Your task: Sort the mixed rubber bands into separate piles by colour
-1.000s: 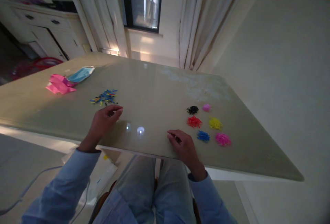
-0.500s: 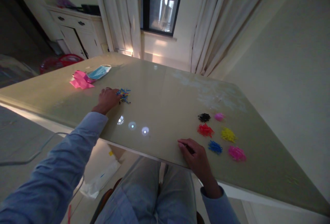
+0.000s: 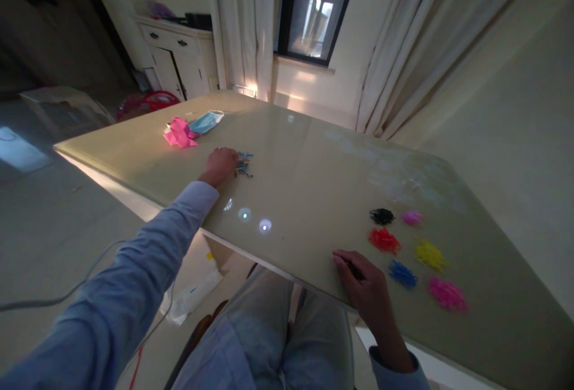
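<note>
My left hand (image 3: 221,164) reaches over the far left part of the table, its bent fingers touching a small mixed pile of thin loop-like pieces (image 3: 244,164), mostly blue with some yellow and black. Its fingertips are partly hidden, so what they hold is unclear. Near the front edge, my right hand (image 3: 364,279) rests on the tabletop, fingers curled and thumb against the index finger. Beside it lie sorted piles of similar pieces: black (image 3: 382,216), red (image 3: 384,240), blue (image 3: 402,274), yellow (image 3: 429,255), bright pink (image 3: 447,293) and lighter pink (image 3: 411,218).
Crumpled pink paper or cloth (image 3: 180,133) and a blue face mask (image 3: 207,121) lie at the table's far left. The glossy table (image 3: 305,198) reflects several lights. Beyond it stand a white cabinet (image 3: 197,58) and curtains (image 3: 244,31). A cable (image 3: 85,279) hangs at left.
The view has turned left, so everything appears shifted right. My left hand stays at the mixed pile, covering slightly more of it. My right hand keeps its curled pose on the table.
</note>
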